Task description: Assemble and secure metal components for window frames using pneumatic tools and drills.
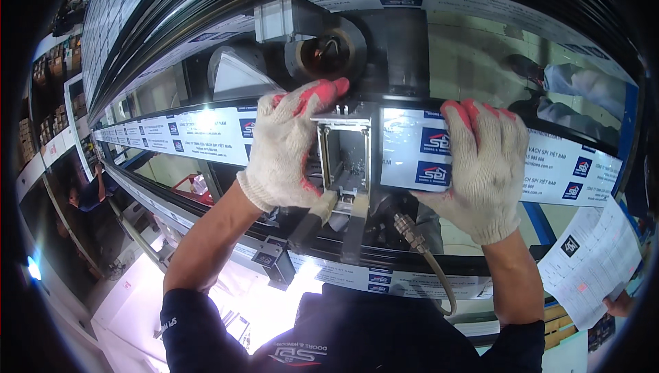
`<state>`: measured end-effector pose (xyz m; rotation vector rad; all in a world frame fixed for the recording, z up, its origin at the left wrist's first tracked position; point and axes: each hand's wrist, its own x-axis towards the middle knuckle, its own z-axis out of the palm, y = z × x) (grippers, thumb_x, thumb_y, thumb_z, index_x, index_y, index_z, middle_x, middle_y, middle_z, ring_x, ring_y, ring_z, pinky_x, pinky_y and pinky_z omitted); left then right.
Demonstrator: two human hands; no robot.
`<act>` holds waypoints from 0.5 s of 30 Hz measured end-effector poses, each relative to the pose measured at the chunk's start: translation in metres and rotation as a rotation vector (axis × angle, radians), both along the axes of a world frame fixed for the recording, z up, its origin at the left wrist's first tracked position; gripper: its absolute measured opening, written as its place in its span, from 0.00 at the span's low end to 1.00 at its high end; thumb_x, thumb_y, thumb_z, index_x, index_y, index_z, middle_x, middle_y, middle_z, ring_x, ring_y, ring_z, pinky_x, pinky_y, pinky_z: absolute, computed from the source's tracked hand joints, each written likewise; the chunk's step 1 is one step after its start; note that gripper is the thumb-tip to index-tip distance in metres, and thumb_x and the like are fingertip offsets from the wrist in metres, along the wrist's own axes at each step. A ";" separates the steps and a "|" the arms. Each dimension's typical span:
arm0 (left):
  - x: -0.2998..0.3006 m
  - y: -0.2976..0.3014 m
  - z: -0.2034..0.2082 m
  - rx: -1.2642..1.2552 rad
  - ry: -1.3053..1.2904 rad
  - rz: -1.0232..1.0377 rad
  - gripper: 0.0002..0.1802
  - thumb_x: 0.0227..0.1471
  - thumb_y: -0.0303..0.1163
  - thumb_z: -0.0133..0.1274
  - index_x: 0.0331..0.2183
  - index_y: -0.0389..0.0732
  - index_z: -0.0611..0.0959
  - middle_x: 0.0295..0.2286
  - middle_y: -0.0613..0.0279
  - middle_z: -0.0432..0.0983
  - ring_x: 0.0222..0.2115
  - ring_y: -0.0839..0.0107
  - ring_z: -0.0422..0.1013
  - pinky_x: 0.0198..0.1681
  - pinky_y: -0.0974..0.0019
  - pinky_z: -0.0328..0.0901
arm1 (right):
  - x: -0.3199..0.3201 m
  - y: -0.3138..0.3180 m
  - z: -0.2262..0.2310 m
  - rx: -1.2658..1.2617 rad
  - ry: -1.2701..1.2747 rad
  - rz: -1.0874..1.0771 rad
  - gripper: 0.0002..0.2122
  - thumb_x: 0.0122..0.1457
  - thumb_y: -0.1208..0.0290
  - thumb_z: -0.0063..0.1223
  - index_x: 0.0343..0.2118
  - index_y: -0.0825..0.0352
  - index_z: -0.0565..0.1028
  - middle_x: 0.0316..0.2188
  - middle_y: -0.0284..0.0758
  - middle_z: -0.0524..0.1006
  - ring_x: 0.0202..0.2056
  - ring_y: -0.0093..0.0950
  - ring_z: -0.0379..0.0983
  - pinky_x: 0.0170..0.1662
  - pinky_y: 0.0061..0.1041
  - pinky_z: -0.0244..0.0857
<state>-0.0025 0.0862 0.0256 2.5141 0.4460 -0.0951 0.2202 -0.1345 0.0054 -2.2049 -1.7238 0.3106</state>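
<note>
A long dark window-frame profile, covered in white and blue printed film, runs left to right in front of me. My left hand, in a white glove with red palm, is closed around the profile, fingers over its far edge. Beside it, a rectangular metal fixture with an open middle sits across the profile. Two flat dark bars with tan tape stick out from it toward me. My right hand, gloved alike, is closed on the profile right of the fixture, its fingers over the far edge and thumb along the near one.
A hose with a metal fitting hangs below the fixture. Beyond stands a grey box near a round dark part. More filmed profiles lie near and far. Another person's hand holds a paper sheet at right.
</note>
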 end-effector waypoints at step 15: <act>0.001 0.004 -0.005 -0.031 -0.088 -0.040 0.70 0.26 0.65 0.77 0.67 0.38 0.72 0.62 0.51 0.76 0.59 0.49 0.73 0.54 0.48 0.58 | 0.003 -0.005 0.002 -0.113 0.064 -0.001 0.55 0.34 0.40 0.78 0.68 0.63 0.72 0.59 0.47 0.73 0.60 0.51 0.70 0.69 0.64 0.54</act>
